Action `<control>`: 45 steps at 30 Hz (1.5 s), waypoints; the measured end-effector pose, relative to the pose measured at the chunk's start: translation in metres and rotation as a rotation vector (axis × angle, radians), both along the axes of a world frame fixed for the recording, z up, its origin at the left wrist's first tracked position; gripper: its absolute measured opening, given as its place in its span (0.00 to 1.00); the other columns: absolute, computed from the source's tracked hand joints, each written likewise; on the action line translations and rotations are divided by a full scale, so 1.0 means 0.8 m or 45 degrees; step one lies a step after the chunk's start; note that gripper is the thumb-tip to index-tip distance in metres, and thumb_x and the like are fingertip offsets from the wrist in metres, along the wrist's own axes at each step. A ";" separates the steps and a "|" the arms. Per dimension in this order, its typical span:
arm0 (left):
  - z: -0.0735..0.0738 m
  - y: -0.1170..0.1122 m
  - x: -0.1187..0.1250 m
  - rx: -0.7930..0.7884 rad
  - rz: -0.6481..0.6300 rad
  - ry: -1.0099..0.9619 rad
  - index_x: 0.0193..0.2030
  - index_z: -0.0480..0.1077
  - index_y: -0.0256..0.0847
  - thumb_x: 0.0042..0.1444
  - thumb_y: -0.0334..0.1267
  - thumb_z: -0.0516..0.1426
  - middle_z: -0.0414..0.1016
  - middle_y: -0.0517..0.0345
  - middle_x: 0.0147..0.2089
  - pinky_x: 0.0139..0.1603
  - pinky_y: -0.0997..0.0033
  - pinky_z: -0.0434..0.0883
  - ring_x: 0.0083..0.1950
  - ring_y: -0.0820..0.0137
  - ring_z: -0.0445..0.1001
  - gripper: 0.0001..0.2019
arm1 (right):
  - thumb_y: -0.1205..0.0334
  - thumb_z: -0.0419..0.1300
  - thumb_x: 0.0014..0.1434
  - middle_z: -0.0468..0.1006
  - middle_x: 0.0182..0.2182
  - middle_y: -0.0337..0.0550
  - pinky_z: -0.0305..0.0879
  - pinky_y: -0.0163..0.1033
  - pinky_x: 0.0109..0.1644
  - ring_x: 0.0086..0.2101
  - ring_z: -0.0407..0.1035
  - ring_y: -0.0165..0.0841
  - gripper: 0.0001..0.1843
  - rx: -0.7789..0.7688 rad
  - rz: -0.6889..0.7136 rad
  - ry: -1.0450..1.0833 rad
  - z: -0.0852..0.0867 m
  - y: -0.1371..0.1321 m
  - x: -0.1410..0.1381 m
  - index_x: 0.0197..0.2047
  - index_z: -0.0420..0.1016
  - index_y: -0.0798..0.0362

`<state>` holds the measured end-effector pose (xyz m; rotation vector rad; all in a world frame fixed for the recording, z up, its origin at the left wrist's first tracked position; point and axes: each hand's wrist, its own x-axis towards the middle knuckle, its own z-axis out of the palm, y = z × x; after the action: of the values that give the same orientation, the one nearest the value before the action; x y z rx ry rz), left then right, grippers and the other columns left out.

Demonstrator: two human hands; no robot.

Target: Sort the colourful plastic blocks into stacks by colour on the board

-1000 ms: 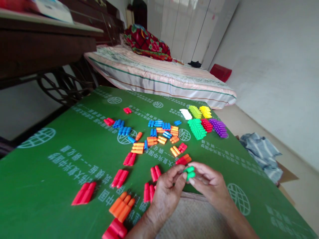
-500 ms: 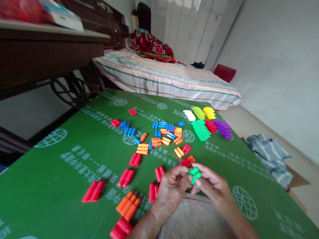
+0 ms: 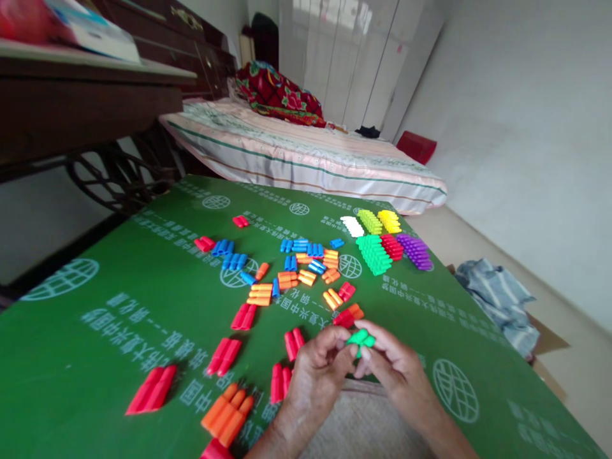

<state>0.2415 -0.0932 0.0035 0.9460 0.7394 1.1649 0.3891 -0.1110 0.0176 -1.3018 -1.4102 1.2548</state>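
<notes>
Green pcs (image 3: 362,338) turned vs. earlier, now pinched btwn L fingers (image 3: 345,361) & R fingers (image 3: 378,363).

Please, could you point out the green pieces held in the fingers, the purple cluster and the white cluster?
Green pieces (image 3: 362,338): head view, middle of the visible surface.
Purple cluster (image 3: 414,252): head view, middle of the knobbly top.
White cluster (image 3: 353,226): head view, near its middle.

Green pieces (image 3: 362,338) between left hand (image 3: 318,370) and right hand (image 3: 394,364), red pieces (image 3: 290,346) nearby on a green table (image 3: 157,280)
</notes>
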 end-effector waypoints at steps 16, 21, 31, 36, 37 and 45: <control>-0.011 0.002 -0.003 0.067 0.095 0.345 0.27 0.64 0.40 0.51 0.59 0.59 0.65 0.62 0.26 0.31 0.75 0.67 0.29 0.73 0.67 0.22 | 0.62 0.58 0.60 0.80 0.41 0.44 0.75 0.36 0.40 0.36 0.76 0.33 0.18 0.532 -0.128 -0.475 -0.005 0.001 -0.002 0.54 0.73 0.50; -0.019 0.001 0.002 0.013 0.190 0.288 0.28 0.65 0.40 0.50 0.57 0.61 0.63 0.63 0.25 0.30 0.77 0.66 0.29 0.74 0.65 0.21 | 0.67 0.58 0.60 0.79 0.45 0.46 0.75 0.40 0.47 0.44 0.75 0.36 0.18 1.029 -0.199 -0.937 -0.001 -0.003 -0.005 0.54 0.71 0.49; -0.004 0.000 0.005 -0.007 0.292 0.296 0.25 0.65 0.40 0.48 0.57 0.61 0.61 0.64 0.23 0.25 0.79 0.64 0.26 0.76 0.62 0.21 | 0.67 0.55 0.59 0.80 0.42 0.46 0.75 0.40 0.46 0.42 0.76 0.36 0.13 1.102 -0.224 -1.044 0.005 -0.002 -0.015 0.47 0.74 0.51; -0.005 -0.008 0.001 0.038 0.213 0.453 0.34 0.68 0.42 0.55 0.58 0.54 0.69 0.60 0.29 0.30 0.74 0.69 0.29 0.71 0.70 0.19 | 0.58 0.61 0.56 0.81 0.38 0.43 0.74 0.37 0.37 0.35 0.76 0.33 0.15 0.756 -0.326 -0.822 0.019 0.047 0.019 0.47 0.75 0.50; -0.006 -0.009 0.001 0.082 0.207 0.514 0.35 0.68 0.43 0.55 0.57 0.53 0.69 0.61 0.28 0.29 0.75 0.68 0.29 0.72 0.69 0.18 | 0.56 0.61 0.54 0.81 0.39 0.44 0.74 0.38 0.36 0.35 0.76 0.34 0.18 0.675 -0.388 -0.798 0.021 0.066 0.029 0.48 0.75 0.50; -0.015 -0.014 0.001 0.294 0.105 0.836 0.34 0.65 0.43 0.62 0.47 0.47 0.61 0.64 0.25 0.27 0.76 0.57 0.26 0.75 0.60 0.13 | 0.53 0.63 0.51 0.82 0.38 0.46 0.71 0.44 0.45 0.38 0.76 0.39 0.25 0.446 -0.515 -1.000 0.028 0.224 0.092 0.51 0.74 0.52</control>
<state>0.2424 -0.1048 -0.0084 1.5367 1.1896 1.0228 0.4629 0.0681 0.0398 -1.7928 -1.6605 0.1905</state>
